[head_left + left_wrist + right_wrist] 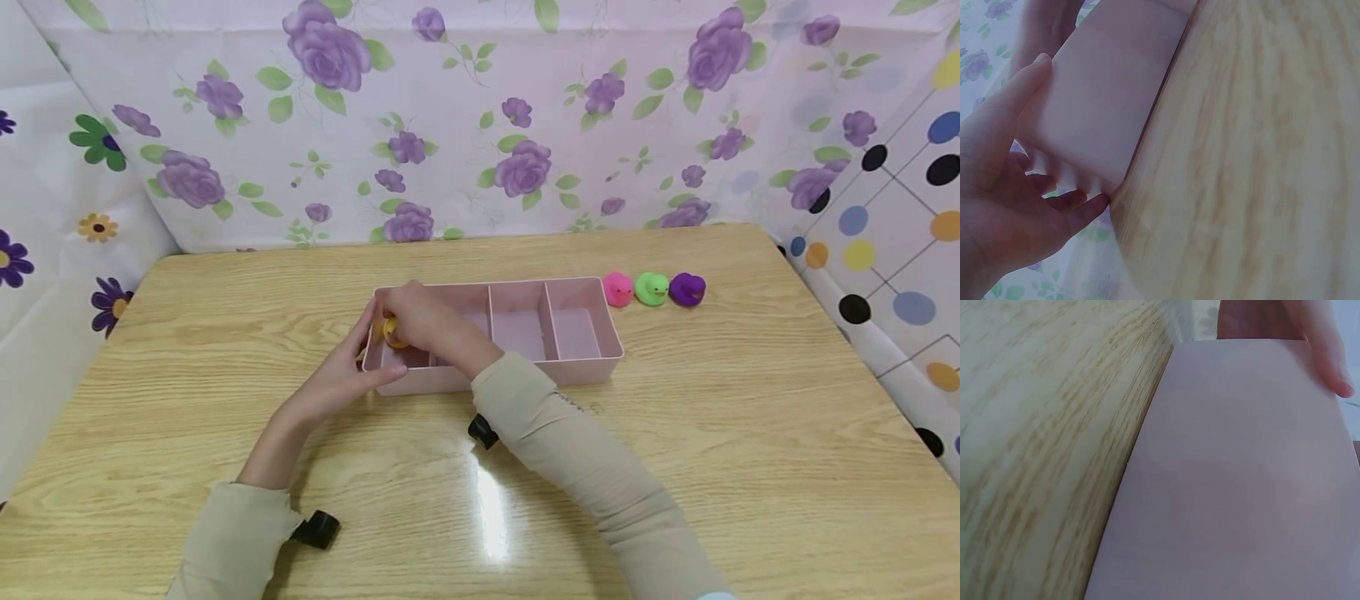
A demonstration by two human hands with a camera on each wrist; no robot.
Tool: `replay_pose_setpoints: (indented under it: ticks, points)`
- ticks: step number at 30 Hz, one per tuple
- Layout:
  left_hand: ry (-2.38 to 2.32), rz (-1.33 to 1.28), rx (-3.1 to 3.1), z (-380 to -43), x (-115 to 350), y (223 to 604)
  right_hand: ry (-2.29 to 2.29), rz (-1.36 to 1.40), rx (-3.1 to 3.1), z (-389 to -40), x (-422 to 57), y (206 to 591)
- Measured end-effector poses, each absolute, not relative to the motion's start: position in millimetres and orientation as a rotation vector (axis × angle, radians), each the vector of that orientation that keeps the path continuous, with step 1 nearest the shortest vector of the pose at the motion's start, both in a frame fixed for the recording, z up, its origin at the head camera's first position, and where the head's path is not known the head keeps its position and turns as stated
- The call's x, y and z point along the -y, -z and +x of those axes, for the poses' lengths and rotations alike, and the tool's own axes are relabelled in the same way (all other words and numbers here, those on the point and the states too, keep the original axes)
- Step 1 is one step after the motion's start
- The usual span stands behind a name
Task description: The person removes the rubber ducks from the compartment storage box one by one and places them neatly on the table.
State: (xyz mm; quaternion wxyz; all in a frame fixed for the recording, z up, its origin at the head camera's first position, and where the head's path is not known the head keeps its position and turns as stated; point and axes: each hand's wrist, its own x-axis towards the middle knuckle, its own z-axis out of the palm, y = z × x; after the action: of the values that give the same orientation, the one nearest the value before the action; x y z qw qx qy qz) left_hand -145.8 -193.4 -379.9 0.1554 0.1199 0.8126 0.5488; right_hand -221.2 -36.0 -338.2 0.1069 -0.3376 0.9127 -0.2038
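Note:
A pale pink divided box [585, 373] stands on the table, its long side facing me. My left hand [337, 383] holds its left end, thumb over the front wall and the other fingers against the end wall. The left wrist view shows the same grip, with the left hand [1022, 206] around the box corner. Inside the leftmost compartment, my right hand [423, 317] pinches a yellow rubber duck [393, 335], partly covered by the fingers. In the right wrist view, the box's outer wall [1235, 475] fills most of the picture and hides the right hand.
Pink [618, 289], green [652, 288] and purple rubber ducks [687, 289] line up by the box's right rear corner. The wooden table [750, 450] extends around the box. A flowered cloth [465, 108] hangs behind the table's back edge.

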Motion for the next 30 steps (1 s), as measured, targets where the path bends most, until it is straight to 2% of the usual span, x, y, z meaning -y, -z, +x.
replay_pose_setpoints:
  ticks: [12, 30]
  points:
    - [-1.544, 0.349, -2.343, -147, 193, 379, 0.548, -1.132, -2.687, -216, 30, 340]
    - [-1.548, 0.36, -2.351, -145, 195, 381, 0.837, -1.178, -2.553, -211, 20, 330]
